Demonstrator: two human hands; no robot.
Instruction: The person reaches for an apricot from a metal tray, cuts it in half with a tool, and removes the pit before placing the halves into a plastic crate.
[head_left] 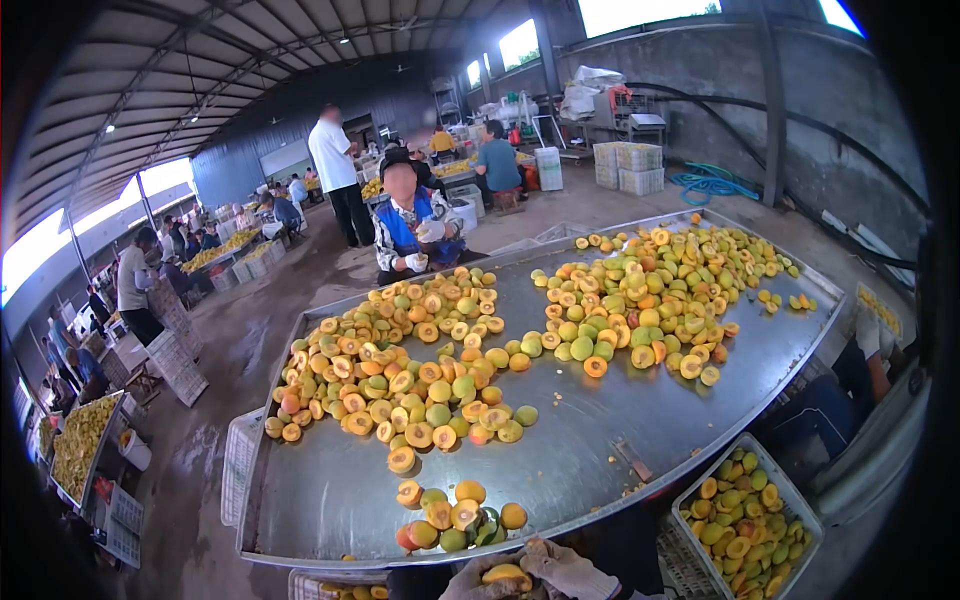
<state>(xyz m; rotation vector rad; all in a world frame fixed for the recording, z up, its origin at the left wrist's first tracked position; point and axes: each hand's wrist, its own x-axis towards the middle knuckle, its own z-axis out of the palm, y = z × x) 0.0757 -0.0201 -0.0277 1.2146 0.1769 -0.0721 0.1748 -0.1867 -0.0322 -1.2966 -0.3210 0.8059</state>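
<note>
At the bottom edge, my left hand, in a pale work glove, is closed around a cut yellow peach. Beside it is my gloved right hand, with its fingers bent close to the peach; whatever it grips is hidden. Just beyond both hands, a small group of peaches, some halved, lies at the near edge of the metal table. A dark green leaf rests among them. Farther up the table are a left heap of peach halves and a right heap.
A crate of peach pieces stands right of the table. Across it sits a co-worker in a blue vest; another person is at the right edge. A small flat brownish object lies on the table. White crates stand at left.
</note>
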